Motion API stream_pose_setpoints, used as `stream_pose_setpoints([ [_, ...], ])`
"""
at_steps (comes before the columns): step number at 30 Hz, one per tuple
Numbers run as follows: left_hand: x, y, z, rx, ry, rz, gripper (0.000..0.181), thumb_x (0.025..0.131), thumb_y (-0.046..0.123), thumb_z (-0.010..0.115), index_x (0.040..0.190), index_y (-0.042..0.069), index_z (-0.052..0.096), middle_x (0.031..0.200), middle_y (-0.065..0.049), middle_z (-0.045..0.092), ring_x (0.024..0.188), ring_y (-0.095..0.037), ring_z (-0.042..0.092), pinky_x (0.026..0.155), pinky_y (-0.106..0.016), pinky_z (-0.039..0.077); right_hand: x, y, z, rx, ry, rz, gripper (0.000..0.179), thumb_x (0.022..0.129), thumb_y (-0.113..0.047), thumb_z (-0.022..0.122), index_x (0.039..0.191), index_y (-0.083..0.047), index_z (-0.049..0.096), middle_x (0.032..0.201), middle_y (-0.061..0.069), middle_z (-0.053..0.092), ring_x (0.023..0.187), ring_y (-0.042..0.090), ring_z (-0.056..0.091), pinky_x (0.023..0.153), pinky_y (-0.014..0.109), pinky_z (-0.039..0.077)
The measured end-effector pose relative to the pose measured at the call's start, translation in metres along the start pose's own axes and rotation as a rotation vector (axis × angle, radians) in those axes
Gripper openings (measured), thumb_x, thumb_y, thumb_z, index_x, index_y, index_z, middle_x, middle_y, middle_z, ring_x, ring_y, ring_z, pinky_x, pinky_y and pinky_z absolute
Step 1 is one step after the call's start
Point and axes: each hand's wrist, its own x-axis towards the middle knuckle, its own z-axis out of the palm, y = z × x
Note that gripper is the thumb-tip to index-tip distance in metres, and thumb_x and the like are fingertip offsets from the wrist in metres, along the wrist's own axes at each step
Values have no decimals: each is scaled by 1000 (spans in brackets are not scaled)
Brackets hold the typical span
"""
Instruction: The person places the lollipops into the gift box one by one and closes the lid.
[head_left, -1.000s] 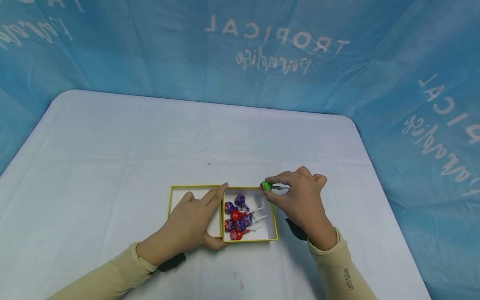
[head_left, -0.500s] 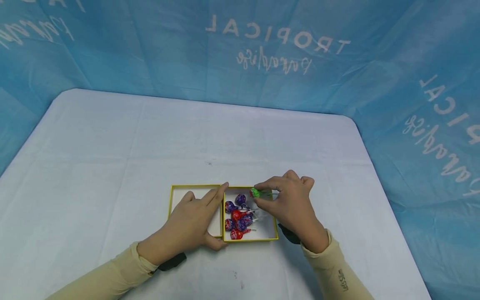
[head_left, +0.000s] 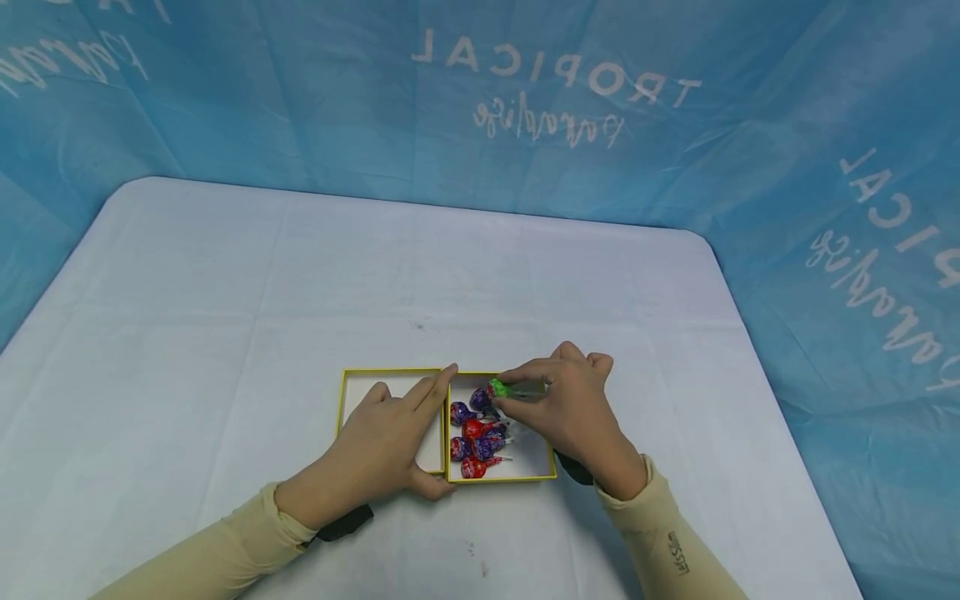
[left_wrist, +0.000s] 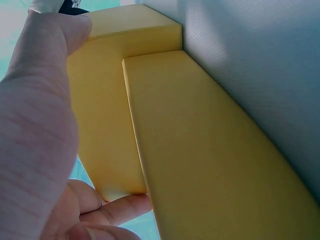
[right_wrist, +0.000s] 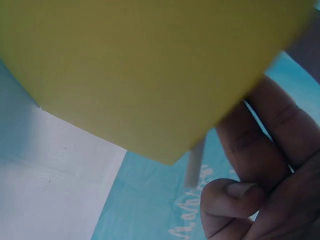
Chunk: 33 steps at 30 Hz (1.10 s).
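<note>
My right hand (head_left: 573, 408) pinches a green-wrapped lollipop (head_left: 498, 388) between thumb and fingertips, over the far side of an open yellow box with a white inside (head_left: 510, 481). In the right wrist view, its white stick (right_wrist: 195, 162) shows past the yellow box wall (right_wrist: 140, 75); the candy is hidden. Several purple lollipops (head_left: 459, 413) and red lollipops (head_left: 472, 468) lie in the box, heads to the left. My left hand (head_left: 375, 450) spans the box's left end, thumb at the near wall, fingertips at the far wall, as the left wrist view also shows.
A second yellow-edged box part (head_left: 390, 370) stands against the box's left side, partly under my left hand. Both rest on a table with a white cloth (head_left: 337, 275). Blue printed curtains (head_left: 555, 167) hang behind and at the sides.
My right hand has moved left with the green lollipop, from the box's far right corner to beside the far purple lollipop. The left hand and box have stayed in place.
</note>
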Motion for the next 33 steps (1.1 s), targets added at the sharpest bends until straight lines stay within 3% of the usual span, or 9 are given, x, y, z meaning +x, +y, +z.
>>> stream_pose_setpoints([
  [14, -1, 0, -1, -5, -4, -4, 134, 59, 82, 73, 158, 3, 28, 146, -6, 55, 57, -8, 54, 68, -29, 30, 3, -2, 4, 48, -43, -62, 22, 71, -36, 91, 91, -31, 83, 81, -17, 75, 75, 8, 36, 75, 48, 13],
  [23, -1, 0, 0, 22, 23, 11, 134, 57, 81, 74, 157, 3, 30, 140, -6, 59, 50, -6, 44, 65, -28, 27, 1, 0, 9, 19, -42, -118, 22, 71, -36, 91, 91, -32, 83, 82, -19, 75, 74, 8, 35, 74, 47, 13],
  [33, 0, 1, -1, 29, 11, 3, 134, 57, 81, 73, 158, 3, 29, 139, -7, 60, 51, -7, 47, 66, -28, 28, 1, 3, 14, -6, -54, -123, 22, 70, -37, 92, 90, -34, 83, 80, -19, 74, 72, 8, 34, 74, 46, 14],
])
